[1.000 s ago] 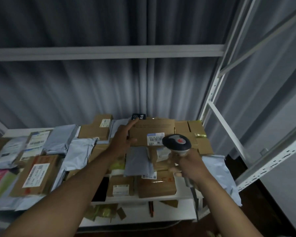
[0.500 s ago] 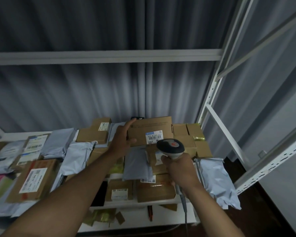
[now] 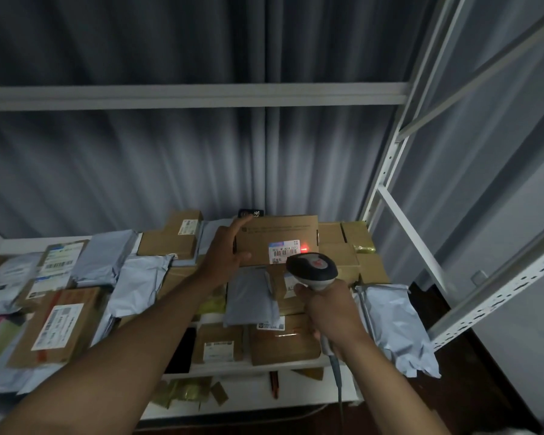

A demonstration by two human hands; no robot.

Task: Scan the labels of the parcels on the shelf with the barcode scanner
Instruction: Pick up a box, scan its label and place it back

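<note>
1. Right hand (image 3: 330, 309) grips barcode scanner (image 3: 312, 270) by its handle; head points away, toward label (image 3: 285, 252) on cardboard box (image 3: 277, 238). Red dot at label's right edge.
2. Left hand (image 3: 225, 252) holds box's left end, thumb under.
3. White shelf (image 3: 264, 368) crowded with parcels; grey curtain (image 3: 170, 158) behind.

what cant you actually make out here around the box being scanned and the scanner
- Head view: the print on the label of the cardboard box is too small and blurred to read.
- The box's left end is covered by the left hand.
- The scanner grip and trigger are hidden inside the right hand.
- The parcels under the right hand are partly covered by it.
- The cable runs out of the bottom edge.
</note>
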